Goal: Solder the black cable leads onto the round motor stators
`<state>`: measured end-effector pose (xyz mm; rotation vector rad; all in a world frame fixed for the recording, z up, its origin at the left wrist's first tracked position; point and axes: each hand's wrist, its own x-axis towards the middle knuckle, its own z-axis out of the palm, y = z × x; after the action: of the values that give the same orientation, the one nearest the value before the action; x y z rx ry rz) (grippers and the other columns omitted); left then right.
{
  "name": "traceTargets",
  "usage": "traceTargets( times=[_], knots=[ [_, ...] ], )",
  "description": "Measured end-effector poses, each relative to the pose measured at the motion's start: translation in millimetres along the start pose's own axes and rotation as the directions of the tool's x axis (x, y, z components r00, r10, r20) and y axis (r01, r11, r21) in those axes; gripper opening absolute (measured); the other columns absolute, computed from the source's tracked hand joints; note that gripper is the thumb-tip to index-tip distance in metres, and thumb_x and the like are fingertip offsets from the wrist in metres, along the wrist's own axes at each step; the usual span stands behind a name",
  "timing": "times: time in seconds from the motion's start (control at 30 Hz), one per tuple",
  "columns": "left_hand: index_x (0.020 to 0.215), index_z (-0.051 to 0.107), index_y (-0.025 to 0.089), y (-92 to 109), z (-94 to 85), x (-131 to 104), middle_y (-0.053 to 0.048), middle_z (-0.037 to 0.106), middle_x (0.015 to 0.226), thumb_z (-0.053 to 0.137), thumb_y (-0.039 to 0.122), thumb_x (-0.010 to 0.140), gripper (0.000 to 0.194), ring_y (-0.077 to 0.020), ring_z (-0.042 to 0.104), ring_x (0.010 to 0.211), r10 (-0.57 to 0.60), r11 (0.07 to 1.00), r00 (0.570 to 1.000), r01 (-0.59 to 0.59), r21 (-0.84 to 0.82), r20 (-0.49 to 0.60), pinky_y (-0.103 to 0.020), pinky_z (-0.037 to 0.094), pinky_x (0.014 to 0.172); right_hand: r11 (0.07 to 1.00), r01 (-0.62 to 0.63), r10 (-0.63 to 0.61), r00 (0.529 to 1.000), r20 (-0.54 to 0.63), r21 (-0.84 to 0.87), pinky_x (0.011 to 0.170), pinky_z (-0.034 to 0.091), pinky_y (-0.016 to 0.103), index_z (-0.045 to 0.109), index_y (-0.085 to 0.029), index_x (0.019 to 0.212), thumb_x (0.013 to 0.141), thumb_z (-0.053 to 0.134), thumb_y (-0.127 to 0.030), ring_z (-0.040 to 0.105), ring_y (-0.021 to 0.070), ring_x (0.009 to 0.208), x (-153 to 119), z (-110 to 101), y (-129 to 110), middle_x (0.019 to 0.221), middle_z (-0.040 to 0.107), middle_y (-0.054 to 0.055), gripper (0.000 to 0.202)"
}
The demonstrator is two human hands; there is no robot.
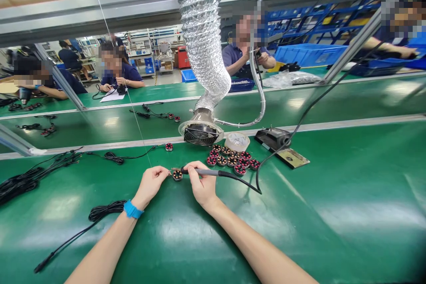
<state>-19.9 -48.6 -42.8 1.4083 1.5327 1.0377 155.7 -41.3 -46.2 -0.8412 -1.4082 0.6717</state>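
Note:
My right hand [202,183] is closed around a soldering iron [203,171], gripping it like a pen. The iron's tip points left, over a small round motor stator [177,175] with a dark hub and copper-coloured windings, lying on the green mat. Just left of the stator, my left hand [153,183] pinches a thin solder wire [137,120] that runs down from overhead. A blue band [132,210] circles the left wrist. Whether iron tip and solder touch the stator is too small to tell.
Several stators [233,159] cluster beside a tape roll [237,141]. Behind are a fume-extractor fan [201,134] on a foil duct [203,31] and an iron stand [274,137]. Black cables [29,177] lie left; a coiled cable [106,210] sits by my left forearm. Co-workers sit opposite.

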Motion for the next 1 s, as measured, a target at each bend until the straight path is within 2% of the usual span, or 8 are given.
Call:
traceTargets(
  times=[0.37,0.57,0.73,1.0],
  knots=[
    [0.074,0.070,0.014,-2.7,-0.5,0.7,0.000,0.058,0.061,0.063,0.046,0.077,0.033,-0.0126,0.042,0.057,-0.002,1.000,1.000,0.002,0.001,0.001,-0.025,0.029,0.055,1.000,-0.017,0.017,0.999,0.030,-0.005,0.059,0.051,0.027,0.065,-0.020,0.072,0.088,0.050,-0.027,0.065,0.0172,0.064,1.3,1.9,-1.8,0.069,0.068,0.002,0.022],
    [0.074,0.070,0.014,-4.1,-0.3,2.1,0.001,0.057,0.060,0.063,0.046,0.077,0.032,-0.0124,0.041,0.055,0.002,1.000,1.000,-0.002,0.003,0.003,-0.026,0.027,0.054,0.998,-0.064,0.064,0.998,0.018,0.025,0.053,0.046,0.026,0.064,-0.019,0.075,0.089,0.049,-0.028,0.059,0.0151,0.056,1.4,0.7,-3.0,0.062,0.062,0.001,0.022],
    [0.075,0.070,0.014,-1.9,0.0,1.0,0.000,0.058,0.060,0.062,0.047,0.076,0.034,-0.0124,0.041,0.055,-0.009,1.000,1.000,0.009,0.008,0.008,-0.026,0.027,0.054,0.998,-0.063,0.063,0.998,-0.014,0.019,0.055,0.045,0.027,0.064,-0.020,0.075,0.090,0.049,-0.030,0.060,0.0171,0.063,1.3,0.0,-1.1,0.060,0.058,0.001,0.024],
    [0.074,0.070,0.015,-0.4,-0.1,1.0,0.000,0.061,0.063,0.063,0.046,0.076,0.032,-0.0134,0.044,0.057,-0.012,1.000,1.000,0.012,0.008,0.000,-0.026,0.029,0.055,0.997,-0.073,0.073,0.997,-0.010,0.017,0.056,0.045,0.028,0.064,-0.020,0.075,0.090,0.049,-0.031,0.061,0.0179,0.065,1.0,-0.9,-1.1,0.063,0.059,0.001,0.023]
  ],
)
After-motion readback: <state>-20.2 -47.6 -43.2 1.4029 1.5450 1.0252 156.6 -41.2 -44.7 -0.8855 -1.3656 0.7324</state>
